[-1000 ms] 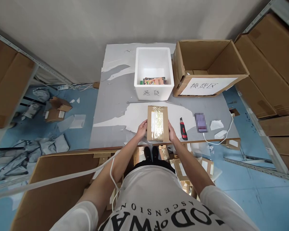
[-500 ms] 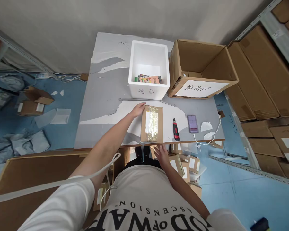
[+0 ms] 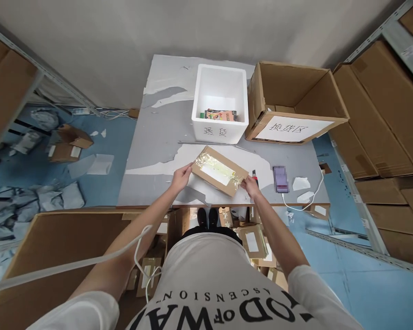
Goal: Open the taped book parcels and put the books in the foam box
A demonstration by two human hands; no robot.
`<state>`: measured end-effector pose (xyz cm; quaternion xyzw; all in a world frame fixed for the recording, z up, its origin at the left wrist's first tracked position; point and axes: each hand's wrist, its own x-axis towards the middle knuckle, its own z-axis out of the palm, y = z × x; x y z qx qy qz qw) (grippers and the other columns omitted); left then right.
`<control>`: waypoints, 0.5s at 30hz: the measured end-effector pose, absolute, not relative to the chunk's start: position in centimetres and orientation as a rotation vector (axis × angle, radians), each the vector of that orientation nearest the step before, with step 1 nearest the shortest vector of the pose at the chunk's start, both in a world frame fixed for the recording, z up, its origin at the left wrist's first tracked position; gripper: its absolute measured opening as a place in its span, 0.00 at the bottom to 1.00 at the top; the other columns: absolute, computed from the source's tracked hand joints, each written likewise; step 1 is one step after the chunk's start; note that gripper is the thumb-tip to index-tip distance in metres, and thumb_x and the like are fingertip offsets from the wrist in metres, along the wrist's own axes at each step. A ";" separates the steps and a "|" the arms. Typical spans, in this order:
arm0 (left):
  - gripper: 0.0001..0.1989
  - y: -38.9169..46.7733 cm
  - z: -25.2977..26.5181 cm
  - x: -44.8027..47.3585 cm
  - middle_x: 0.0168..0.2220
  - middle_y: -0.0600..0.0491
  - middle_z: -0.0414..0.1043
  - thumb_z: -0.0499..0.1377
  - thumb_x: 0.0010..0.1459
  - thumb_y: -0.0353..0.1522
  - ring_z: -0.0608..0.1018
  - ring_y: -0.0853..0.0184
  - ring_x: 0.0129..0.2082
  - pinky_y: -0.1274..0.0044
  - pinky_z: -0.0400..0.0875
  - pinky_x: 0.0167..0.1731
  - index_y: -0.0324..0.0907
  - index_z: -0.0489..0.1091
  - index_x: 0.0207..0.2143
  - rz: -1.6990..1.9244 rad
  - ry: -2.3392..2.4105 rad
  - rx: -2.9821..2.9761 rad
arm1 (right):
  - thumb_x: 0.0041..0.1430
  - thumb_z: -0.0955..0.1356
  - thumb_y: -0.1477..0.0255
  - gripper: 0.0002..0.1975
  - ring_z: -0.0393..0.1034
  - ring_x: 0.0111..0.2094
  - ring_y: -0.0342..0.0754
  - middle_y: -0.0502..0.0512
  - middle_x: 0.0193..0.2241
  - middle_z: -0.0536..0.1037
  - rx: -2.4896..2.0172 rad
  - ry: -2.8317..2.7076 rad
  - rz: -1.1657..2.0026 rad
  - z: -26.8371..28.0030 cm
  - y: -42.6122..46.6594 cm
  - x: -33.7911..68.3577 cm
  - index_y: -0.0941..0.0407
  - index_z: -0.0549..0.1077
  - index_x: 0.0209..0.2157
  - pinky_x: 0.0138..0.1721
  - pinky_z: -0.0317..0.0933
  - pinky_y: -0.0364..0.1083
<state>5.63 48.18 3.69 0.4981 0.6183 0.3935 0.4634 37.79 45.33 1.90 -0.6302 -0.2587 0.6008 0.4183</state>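
Your left grip [image 3: 181, 178] is closed on the left end of the box [image 3: 220, 171], and your right grip [image 3: 250, 186] holds its right end. The box sits askew between your hands, at the near side of the desk [image 3: 151, 137], in front of the white bin [image 3: 220, 133]. The knife [image 3: 255, 176] is partly hidden by your right grip; the phone [image 3: 281, 179] lies to its right.

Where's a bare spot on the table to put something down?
The biggest bare patch is on the table, between its left edge and the white foam box, beyond the left hand. A thin strip lies between the big carton and the phone. It's crowded at the front, from the taped parcel past the cutter and phone to the paper scraps.
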 end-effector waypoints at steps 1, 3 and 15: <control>0.27 46.6 3.3 5.5 0.52 0.48 0.74 0.58 0.56 0.44 0.72 0.56 0.55 0.64 0.61 0.59 0.38 0.72 0.53 0.977 1.520 1.209 | 0.52 0.68 0.60 0.13 0.75 0.42 0.52 0.55 0.36 0.81 -1.578 -0.695 1.535 2.1 46.7 38.2 0.53 0.73 0.36 0.49 0.67 0.53; 0.29 43.8 2.4 5.7 0.53 0.48 0.73 0.59 0.55 0.46 0.72 0.56 0.56 0.64 0.61 0.59 0.38 0.71 0.54 0.998 1.512 1.148 | 0.52 0.67 0.63 0.12 0.74 0.39 0.49 0.54 0.35 0.80 -1.583 -0.799 1.569 2.3 49.0 38.6 0.53 0.74 0.36 0.47 0.67 0.51; 0.31 40.3 0.7 7.5 0.57 0.47 0.69 0.61 0.53 0.44 0.69 0.56 0.59 0.65 0.56 0.63 0.38 0.69 0.56 1.052 1.493 1.041 | 0.53 0.65 0.64 0.26 0.71 0.51 0.49 0.56 0.53 0.74 -1.590 -0.780 1.446 0.3 48.6 39.4 0.52 0.68 0.55 0.55 0.63 0.53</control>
